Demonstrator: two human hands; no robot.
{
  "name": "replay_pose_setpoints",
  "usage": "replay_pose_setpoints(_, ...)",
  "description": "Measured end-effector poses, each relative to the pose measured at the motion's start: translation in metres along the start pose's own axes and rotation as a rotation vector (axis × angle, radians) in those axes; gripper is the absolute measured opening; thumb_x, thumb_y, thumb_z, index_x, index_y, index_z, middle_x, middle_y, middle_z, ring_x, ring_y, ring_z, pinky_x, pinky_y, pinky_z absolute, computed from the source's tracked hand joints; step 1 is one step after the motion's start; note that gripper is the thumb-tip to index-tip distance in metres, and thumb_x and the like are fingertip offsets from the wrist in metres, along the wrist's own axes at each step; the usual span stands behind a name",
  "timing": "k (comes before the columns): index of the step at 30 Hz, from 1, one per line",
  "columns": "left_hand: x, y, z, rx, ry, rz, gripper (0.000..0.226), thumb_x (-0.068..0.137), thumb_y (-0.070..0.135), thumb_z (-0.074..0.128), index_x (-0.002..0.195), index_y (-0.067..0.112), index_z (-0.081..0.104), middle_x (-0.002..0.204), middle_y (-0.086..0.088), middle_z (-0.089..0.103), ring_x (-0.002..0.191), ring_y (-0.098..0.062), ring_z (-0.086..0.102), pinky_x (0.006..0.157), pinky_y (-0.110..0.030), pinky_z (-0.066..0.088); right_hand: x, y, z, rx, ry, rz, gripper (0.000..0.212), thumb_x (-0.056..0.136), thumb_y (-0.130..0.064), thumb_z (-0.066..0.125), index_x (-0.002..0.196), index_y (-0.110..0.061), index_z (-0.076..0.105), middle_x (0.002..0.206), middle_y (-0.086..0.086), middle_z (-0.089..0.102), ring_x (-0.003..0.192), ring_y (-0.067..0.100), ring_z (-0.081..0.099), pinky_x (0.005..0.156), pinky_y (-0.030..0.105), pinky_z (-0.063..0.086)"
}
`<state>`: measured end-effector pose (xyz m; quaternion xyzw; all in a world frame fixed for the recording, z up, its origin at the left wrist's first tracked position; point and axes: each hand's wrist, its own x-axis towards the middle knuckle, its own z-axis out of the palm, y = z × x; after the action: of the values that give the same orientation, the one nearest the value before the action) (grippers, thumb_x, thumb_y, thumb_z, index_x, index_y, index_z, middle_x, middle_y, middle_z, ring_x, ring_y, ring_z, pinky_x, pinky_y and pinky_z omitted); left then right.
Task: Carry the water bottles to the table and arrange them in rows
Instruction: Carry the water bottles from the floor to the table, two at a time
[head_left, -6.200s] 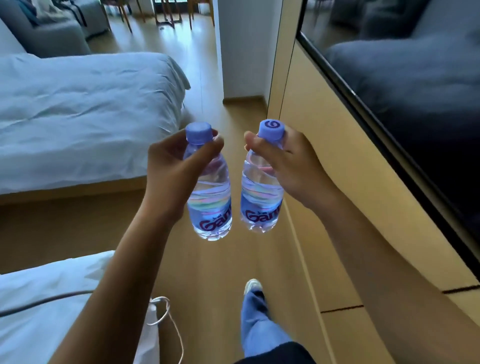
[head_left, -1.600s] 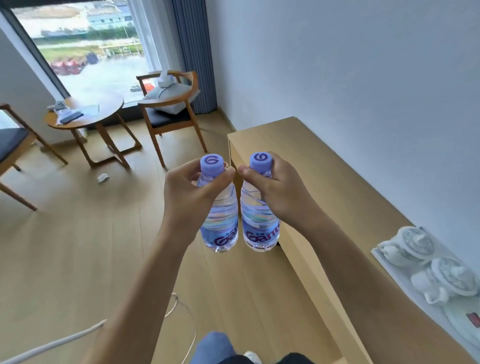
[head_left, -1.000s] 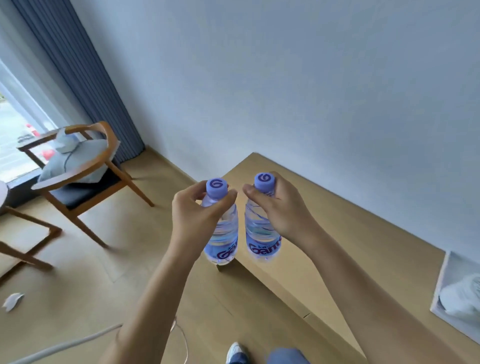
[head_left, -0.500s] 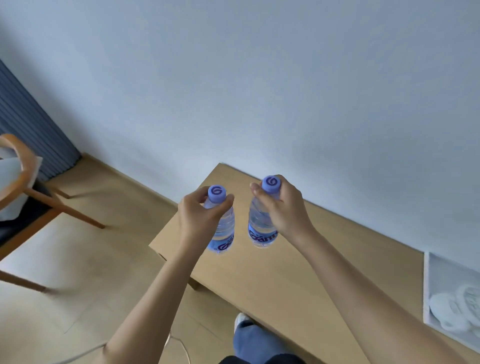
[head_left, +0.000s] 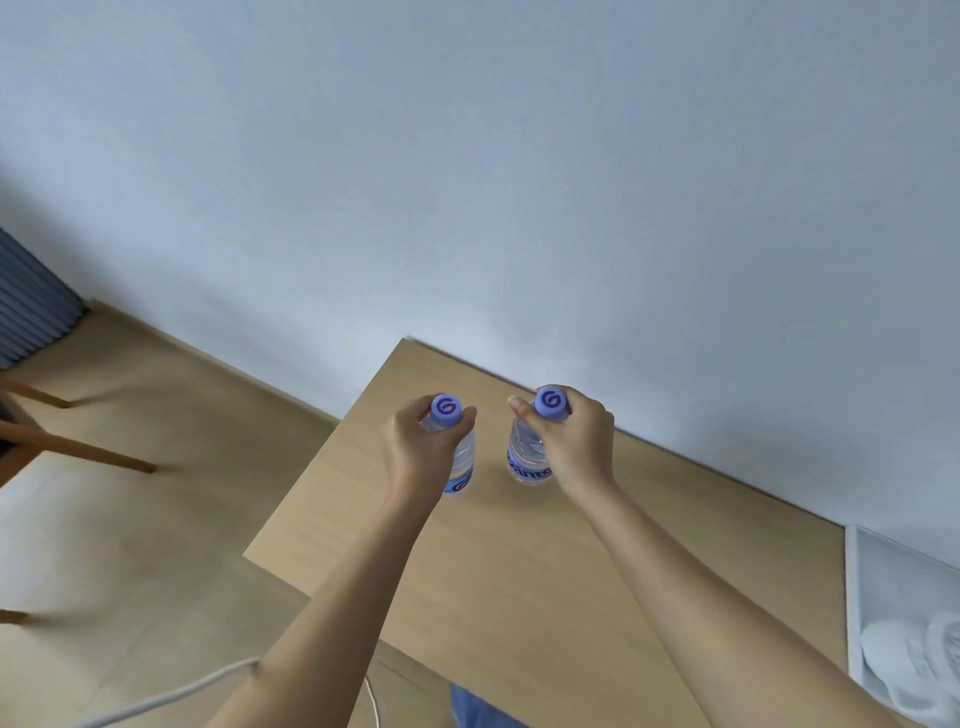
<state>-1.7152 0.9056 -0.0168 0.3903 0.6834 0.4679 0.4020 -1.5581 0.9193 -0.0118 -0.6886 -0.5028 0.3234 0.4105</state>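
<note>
We see a light wood table against a pale wall, white tray at its right end. Our left hand grips the left water bottle by the neck, right hand the right water bottle; both upright over the tabletop's far-left part, w/ a gap btwn them; can't tell if bases touch

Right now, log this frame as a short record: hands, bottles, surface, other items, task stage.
left hand: grips left bottle near the cap
right hand: grips right bottle near the cap
bottles: upright, side by side, apart, over the table's far left corner; contact with the top cannot be told
table: light wood, against the wall
other items: white tray at the table's right end
task stage: bottles at the table, not released
</note>
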Motion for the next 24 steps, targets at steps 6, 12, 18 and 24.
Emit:
replay_pose_setpoints(6,0.016,-0.007,0.017,0.015,-0.026,-0.032,0.02,0.077,0.024,0.082,0.077,0.009,0.069,0.076,-0.011,0.07,0.073,-0.025,0.065,0.073,-0.042,0.056,0.014,0.016,0.012,-0.049,-0.005,0.06,0.05,0.079,-0.039,0.082,0.072,0.005,0.057,0.067,0.02,0.061,0.061,0.021,0.044,0.06,0.039,0.044)
replay_pose_setpoints(12,0.021,-0.014,0.032,0.078,-0.038,0.026,0.018,0.079,0.024,0.079,0.078,0.014,0.064,0.079,-0.005,0.066,0.071,-0.017,0.06,0.063,-0.022,0.049,0.026,0.023,0.014,-0.124,-0.012,0.09,0.031,0.078,-0.033,0.083,0.083,-0.011,0.061,0.073,-0.004,0.063,0.069,0.015,0.057,0.06,0.025,0.041)
replay_pose_setpoints(18,0.018,-0.023,0.036,0.169,-0.027,0.085,0.019,0.079,0.021,0.077,0.082,0.019,0.059,0.089,0.002,0.056,0.082,-0.023,0.062,0.07,-0.039,0.053,0.027,0.027,0.012,-0.1,-0.067,0.11,0.033,0.076,-0.028,0.085,0.091,-0.013,0.06,0.084,-0.004,0.064,0.081,0.016,0.062,0.07,0.03,0.051)
replay_pose_setpoints(24,0.014,-0.027,0.027,0.18,-0.088,0.128,0.026,0.076,0.026,0.082,0.085,0.017,0.06,0.092,0.002,0.056,0.084,-0.021,0.061,0.073,-0.039,0.054,0.027,0.022,0.005,-0.088,-0.195,0.146,0.057,0.072,-0.029,0.088,0.117,-0.021,0.055,0.099,-0.011,0.058,0.093,0.009,0.057,0.071,0.014,0.043)
